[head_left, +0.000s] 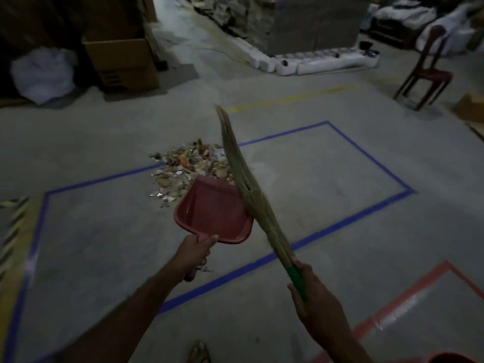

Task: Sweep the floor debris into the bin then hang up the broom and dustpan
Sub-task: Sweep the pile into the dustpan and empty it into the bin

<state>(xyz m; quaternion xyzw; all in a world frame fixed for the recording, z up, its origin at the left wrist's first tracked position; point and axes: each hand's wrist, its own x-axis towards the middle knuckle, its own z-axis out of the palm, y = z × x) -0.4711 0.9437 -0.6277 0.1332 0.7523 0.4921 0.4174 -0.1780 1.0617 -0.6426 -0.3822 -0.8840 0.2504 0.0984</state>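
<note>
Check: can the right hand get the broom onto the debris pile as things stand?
Probably yes. The right hand grips the broom by its green handle; the bristles already cross the debris pile, nothing between. The dustpan, held by the left hand, sits at the pile's near edge.

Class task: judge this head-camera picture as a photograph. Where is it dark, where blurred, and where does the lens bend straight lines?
Head view: dim overall, brightest in the far aisle; left edge and the broom tip smeared by motion blur; debris pile and dustpan fairly sharp; blue tape lines bow slightly from wide-angle distortion.

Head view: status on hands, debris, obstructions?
Left hand grips dustpan; right hand grips broom. Debris pile unswept, on blue tape line. Nothing blocking.
</note>
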